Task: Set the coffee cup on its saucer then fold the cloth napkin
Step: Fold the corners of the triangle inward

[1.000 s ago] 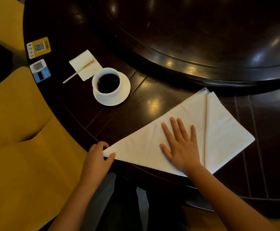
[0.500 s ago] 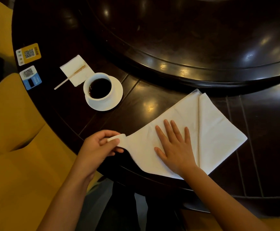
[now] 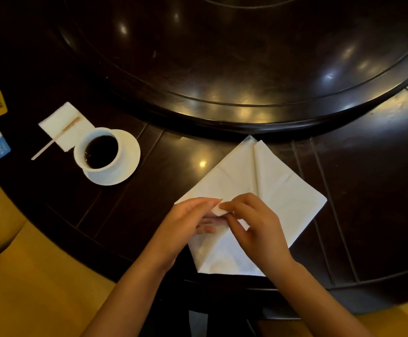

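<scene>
Both hands, left hand [image 3: 186,222] and right hand [image 3: 254,224], apparently pinch the cloth napkin [image 3: 278,188] corner; lay it along the centre crease, then press flat.

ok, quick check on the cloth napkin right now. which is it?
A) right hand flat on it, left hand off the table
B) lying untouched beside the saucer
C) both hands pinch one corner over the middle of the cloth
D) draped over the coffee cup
C: the left hand and right hand meet at a small raised corner above the cloth napkin, each with a pinching grip; the coffee cup sits uncovered on its saucer, apart from the cloth.
</scene>
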A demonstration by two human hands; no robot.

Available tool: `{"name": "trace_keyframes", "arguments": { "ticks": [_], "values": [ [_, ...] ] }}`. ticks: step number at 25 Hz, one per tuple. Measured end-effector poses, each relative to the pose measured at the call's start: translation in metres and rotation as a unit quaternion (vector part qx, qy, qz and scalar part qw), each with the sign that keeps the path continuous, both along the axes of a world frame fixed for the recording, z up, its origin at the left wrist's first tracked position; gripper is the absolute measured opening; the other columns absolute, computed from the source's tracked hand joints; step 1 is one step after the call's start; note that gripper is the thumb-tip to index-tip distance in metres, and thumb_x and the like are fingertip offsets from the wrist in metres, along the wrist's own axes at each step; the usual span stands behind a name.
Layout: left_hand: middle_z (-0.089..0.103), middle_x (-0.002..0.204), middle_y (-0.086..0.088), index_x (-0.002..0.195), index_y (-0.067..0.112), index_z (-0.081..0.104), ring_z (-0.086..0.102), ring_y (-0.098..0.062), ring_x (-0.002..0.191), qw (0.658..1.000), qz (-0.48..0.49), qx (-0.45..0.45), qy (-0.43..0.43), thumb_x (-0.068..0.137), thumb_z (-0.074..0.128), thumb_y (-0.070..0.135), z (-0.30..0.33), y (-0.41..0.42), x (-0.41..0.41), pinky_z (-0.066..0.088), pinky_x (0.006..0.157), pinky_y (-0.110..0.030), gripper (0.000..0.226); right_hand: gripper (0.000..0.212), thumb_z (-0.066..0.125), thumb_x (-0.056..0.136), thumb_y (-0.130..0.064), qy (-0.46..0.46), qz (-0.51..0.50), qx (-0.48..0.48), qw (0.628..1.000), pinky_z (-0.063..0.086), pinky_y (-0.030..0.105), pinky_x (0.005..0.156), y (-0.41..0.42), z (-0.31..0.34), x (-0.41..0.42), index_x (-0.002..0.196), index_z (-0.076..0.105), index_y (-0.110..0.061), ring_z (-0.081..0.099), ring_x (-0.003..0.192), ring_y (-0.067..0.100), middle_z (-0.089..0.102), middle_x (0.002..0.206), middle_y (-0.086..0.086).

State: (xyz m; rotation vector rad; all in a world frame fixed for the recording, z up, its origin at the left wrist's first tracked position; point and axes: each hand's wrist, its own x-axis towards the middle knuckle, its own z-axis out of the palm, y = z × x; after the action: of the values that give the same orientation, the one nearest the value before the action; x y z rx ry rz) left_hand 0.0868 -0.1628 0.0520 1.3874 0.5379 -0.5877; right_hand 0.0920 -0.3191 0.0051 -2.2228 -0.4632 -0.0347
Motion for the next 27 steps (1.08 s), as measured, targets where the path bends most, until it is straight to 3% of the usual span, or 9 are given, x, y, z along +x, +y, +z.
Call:
{"name": "trace_keyframes", "arguments": {
  "ticks": [3,5,8,11,16,19,21,24,27],
  "values": [
    [0.074,0.080,0.002,0.092,0.013,0.067,0.068,-0.008,0.078,0.986,0.012,0.121,-0.112,0.093,0.051,0.009,-0.013,-0.011,0.003,0.052,0.067,-0.016,0.017,0.004,0.065,0.085,-0.020,0.157,-0.062,0.082,0.982,0.052,0.019,0.069,-0.020,0.006,0.035,0.087,0.068,-0.020,0.061,0.071,0.008,0.066,0.079,-0.008],
    [0.070,0.082,0.011,0.091,0.015,0.066,0.063,0.001,0.081,0.928,-0.029,0.278,-0.247,0.092,0.053,0.010,-0.030,-0.014,0.005,0.047,0.070,-0.008,0.013,0.003,0.064,0.085,-0.016,0.198,-0.071,0.059,0.976,0.055,0.031,0.072,-0.033,0.006,0.066,0.084,0.068,-0.017,0.063,0.071,0.013,0.066,0.075,-0.005],
    [0.070,0.094,0.000,0.102,0.010,0.067,0.060,-0.004,0.091,0.824,-0.130,0.388,-0.393,0.092,0.047,0.020,-0.060,-0.017,0.009,0.039,0.084,-0.002,0.025,0.006,0.063,0.085,-0.017,0.204,-0.057,0.009,0.977,0.053,0.031,0.074,-0.042,0.006,0.106,0.088,0.068,-0.014,0.059,0.073,0.012,0.065,0.080,-0.005],
    [0.069,0.108,-0.006,0.114,0.008,0.063,0.063,-0.016,0.102,0.751,-0.198,0.428,-0.462,0.096,0.039,0.026,-0.081,-0.026,0.013,0.040,0.098,-0.022,0.035,0.016,0.063,0.086,-0.021,0.160,-0.044,-0.071,0.984,0.047,0.030,0.083,-0.042,-0.006,0.134,0.099,0.067,-0.013,0.056,0.079,0.010,0.064,0.089,-0.003],
    [0.038,0.148,-0.007,0.142,0.016,0.030,0.029,-0.024,0.138,0.673,-0.341,0.538,-0.377,0.098,0.010,0.043,-0.109,-0.044,0.015,0.019,0.108,-0.058,0.055,0.017,0.061,0.087,-0.028,0.004,-0.057,-0.193,0.980,0.036,0.032,0.083,-0.035,-0.032,0.147,0.092,0.066,-0.013,0.059,0.080,0.020,0.069,0.085,0.005],
    [0.026,0.153,-0.008,0.146,0.014,0.021,0.017,-0.024,0.141,0.666,-0.343,0.577,-0.324,0.093,0.020,0.045,-0.120,-0.046,0.012,0.016,0.111,-0.057,0.061,0.022,0.063,0.085,-0.027,-0.070,-0.083,-0.180,0.978,0.041,0.032,0.077,-0.033,-0.037,0.136,0.097,0.064,-0.009,0.059,0.084,0.025,0.067,0.091,0.010],
    [0.019,0.154,-0.009,0.147,0.011,0.017,0.016,-0.024,0.142,0.662,-0.334,0.593,-0.313,0.091,0.024,0.046,-0.122,-0.049,0.011,0.013,0.110,-0.053,0.066,0.033,0.055,0.089,-0.030,-0.132,-0.030,-0.201,0.970,0.044,0.037,0.086,-0.034,-0.043,0.125,0.112,0.059,-0.008,0.056,0.104,0.029,0.064,0.112,0.013],
    [0.013,0.153,-0.009,0.146,0.008,0.015,0.015,-0.023,0.142,0.658,-0.327,0.607,-0.304,0.090,0.024,0.047,-0.122,-0.054,0.014,0.012,0.111,-0.050,0.069,0.054,0.021,0.097,-0.046,-0.088,0.141,-0.322,0.932,0.016,0.046,0.114,-0.036,-0.057,0.116,0.142,0.032,-0.017,0.019,0.141,0.027,0.032,0.150,0.010],
    [0.015,0.154,-0.010,0.147,0.007,0.015,0.012,-0.021,0.142,0.661,-0.322,0.611,-0.292,0.090,0.025,0.049,-0.123,-0.036,0.016,0.012,0.112,-0.045,0.072,0.059,0.006,0.094,-0.051,-0.026,0.163,-0.372,0.913,-0.002,0.042,0.115,-0.039,-0.068,0.122,0.147,0.009,-0.024,-0.002,0.143,0.020,0.013,0.156,0.004]
  ]
}}
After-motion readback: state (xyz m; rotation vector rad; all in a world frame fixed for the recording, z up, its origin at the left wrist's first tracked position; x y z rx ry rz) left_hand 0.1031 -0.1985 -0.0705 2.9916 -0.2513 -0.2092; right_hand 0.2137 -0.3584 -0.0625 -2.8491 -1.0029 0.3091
